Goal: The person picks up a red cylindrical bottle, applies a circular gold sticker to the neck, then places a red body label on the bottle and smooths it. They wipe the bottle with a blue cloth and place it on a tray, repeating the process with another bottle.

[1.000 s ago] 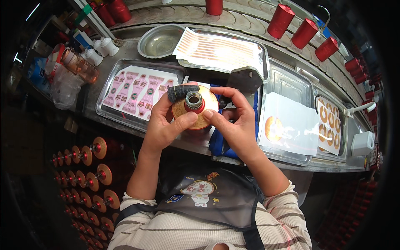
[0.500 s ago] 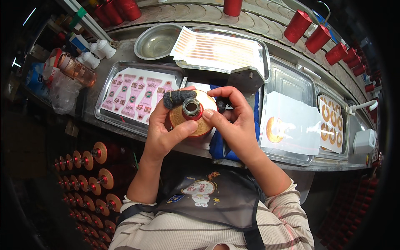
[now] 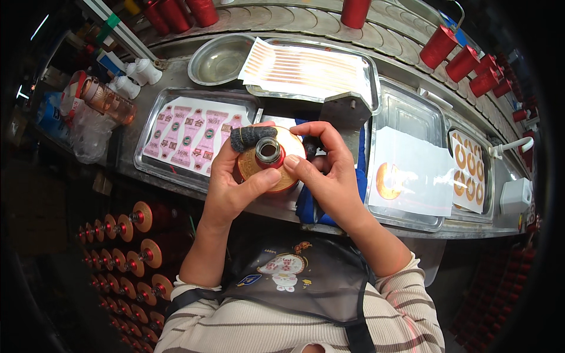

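Between my two hands is a red bottle, seen from above, with its open glass mouth (image 3: pixel 269 150) facing up. A gold ring-shaped label (image 3: pixel 252 169) covers its shoulder around the red neck. My left hand (image 3: pixel 231 187) wraps the bottle's left side, the thumb lying on the label near the neck. A dark grey knitted cover (image 3: pixel 252 137) sits on the left index finger. My right hand (image 3: pixel 334 179) holds the other side; its thumb presses on the label beside the neck and its index finger touches the far rim. The bottle's body is hidden below.
A tray with a pink label sheet (image 3: pixel 194 132) lies left. Behind are a metal bowl (image 3: pixel 218 62) and a striped sheet (image 3: pixel 303 66). Gold ring labels (image 3: pixel 469 170) lie right. Red bottles (image 3: pixel 439 47) stand on a conveyor (image 3: pixel 294 20); racked bottles (image 3: pixel 141 217) are lower left.
The red bottles on the conveyor have moved to the right. My hands and the held bottle stay almost in place, with only a very slight shift.
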Action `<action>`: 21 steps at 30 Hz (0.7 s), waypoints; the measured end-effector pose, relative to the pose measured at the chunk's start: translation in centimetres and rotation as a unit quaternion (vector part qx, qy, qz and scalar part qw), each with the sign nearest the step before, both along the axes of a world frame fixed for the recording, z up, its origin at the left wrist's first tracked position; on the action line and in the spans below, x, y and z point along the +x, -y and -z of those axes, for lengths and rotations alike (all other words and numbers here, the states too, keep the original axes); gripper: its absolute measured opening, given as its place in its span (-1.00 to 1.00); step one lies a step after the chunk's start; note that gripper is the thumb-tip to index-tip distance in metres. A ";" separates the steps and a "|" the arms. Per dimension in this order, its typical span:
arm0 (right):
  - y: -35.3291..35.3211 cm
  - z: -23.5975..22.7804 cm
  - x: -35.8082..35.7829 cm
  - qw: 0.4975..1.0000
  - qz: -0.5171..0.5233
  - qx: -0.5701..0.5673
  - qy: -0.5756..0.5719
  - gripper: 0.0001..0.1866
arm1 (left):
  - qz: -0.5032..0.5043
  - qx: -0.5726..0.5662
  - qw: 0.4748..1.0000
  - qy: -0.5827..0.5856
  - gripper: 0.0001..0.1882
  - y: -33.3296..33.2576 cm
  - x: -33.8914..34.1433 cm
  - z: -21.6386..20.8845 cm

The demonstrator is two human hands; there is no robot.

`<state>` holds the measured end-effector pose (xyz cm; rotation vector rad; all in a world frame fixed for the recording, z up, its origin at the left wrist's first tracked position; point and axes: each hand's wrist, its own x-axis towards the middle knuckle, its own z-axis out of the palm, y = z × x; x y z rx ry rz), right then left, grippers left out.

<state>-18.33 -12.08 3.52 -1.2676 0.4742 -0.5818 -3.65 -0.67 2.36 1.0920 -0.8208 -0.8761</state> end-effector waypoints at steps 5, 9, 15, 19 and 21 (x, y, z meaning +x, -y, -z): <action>0.1 0.5 0.1 1.000 -0.003 0.015 -0.001 -0.54 | 0.004 -0.005 1.000 -0.005 -0.38 0.0 0.1 0.2; 0.2 0.3 -0.5 0.995 -0.012 -0.095 -0.033 -0.45 | -0.001 -0.002 1.000 -0.016 -0.38 -0.1 -0.2 -0.1; 0.4 0.5 -0.6 0.999 -0.031 -0.009 -0.022 -0.42 | 0.012 -0.012 1.000 -0.018 -0.37 -0.2 0.0 0.3; 0.2 0.9 -0.3 1.000 -0.013 0.017 0.023 -0.45 | 0.010 -0.015 1.000 -0.004 -0.37 0.1 0.1 0.5; 0.8 0.9 -0.4 0.999 -0.008 0.031 0.004 -0.53 | 0.012 -0.015 1.000 -0.006 -0.38 0.2 0.1 0.7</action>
